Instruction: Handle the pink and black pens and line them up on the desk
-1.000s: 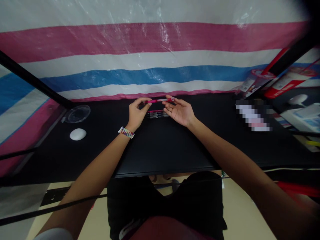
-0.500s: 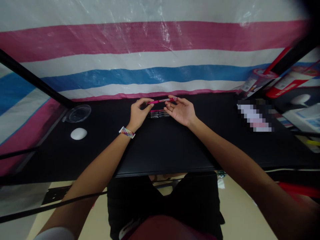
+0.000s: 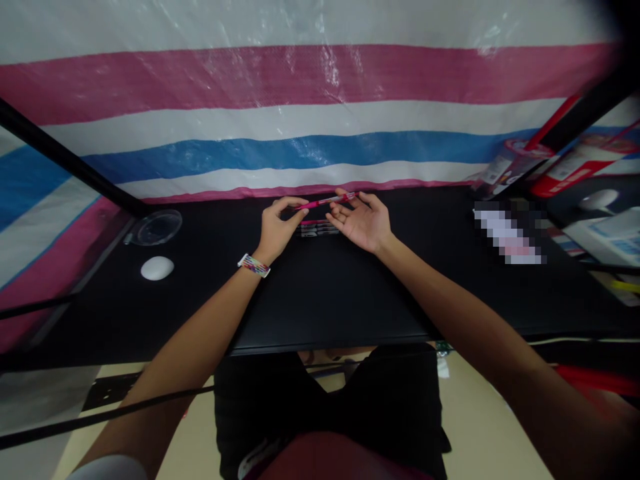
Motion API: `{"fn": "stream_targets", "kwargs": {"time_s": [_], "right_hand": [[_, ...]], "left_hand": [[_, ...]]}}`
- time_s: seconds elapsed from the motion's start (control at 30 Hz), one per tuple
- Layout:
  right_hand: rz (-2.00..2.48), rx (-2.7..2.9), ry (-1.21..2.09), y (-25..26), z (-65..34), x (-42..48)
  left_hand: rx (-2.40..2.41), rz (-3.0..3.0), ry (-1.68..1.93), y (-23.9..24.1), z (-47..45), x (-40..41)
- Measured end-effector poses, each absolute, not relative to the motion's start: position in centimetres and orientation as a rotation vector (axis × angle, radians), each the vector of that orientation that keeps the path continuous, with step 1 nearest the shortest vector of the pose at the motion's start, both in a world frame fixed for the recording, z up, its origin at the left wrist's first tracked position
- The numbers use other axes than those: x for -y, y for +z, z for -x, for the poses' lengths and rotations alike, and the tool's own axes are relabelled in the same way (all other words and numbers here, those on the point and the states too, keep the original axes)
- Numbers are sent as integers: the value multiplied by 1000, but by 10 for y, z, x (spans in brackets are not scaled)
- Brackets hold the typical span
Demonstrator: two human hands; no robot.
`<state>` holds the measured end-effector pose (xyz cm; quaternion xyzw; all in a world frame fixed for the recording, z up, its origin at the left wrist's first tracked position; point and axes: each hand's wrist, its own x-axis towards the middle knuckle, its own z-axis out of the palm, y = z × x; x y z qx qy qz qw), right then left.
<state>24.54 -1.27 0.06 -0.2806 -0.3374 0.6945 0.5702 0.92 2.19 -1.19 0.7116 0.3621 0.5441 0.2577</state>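
A slim pink pen (image 3: 327, 201) with a clear middle part is held up between my two hands, its right end slightly higher. My left hand (image 3: 280, 228) pinches the left end between thumb and fingers. With the palm turned up, my right hand (image 3: 367, 223) has the right end between its thumb and a fingertip, the other fingers loosely curled. Below the raised pen, several similar pens (image 3: 319, 229) lie side by side on the black table (image 3: 330, 293), partly hidden by my hands.
To the left are a clear round lid (image 3: 159, 228) and a white egg-shaped object (image 3: 157, 268). Lidded cups (image 3: 515, 163) with red straws stand at the back right, near a blurred-out patch (image 3: 507, 233). A striped sheet (image 3: 320, 77) closes off the back; black poles flank the table.
The pen has tilted and shifted slightly, its right end now sitting closer to my right thumb. My left hand stays almost still.
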Motion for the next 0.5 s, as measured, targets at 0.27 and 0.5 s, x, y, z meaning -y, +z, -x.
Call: {"fn": "stream_targets", "kwargs": {"time_s": [0.27, 0.5], "right_hand": [[662, 794, 1601, 1, -244, 13], [578, 824, 1623, 2, -244, 14]], "left_hand": [[-996, -1923, 1466, -12, -11, -21], [-1018, -1912, 1473, -10, -10, -21]]}}
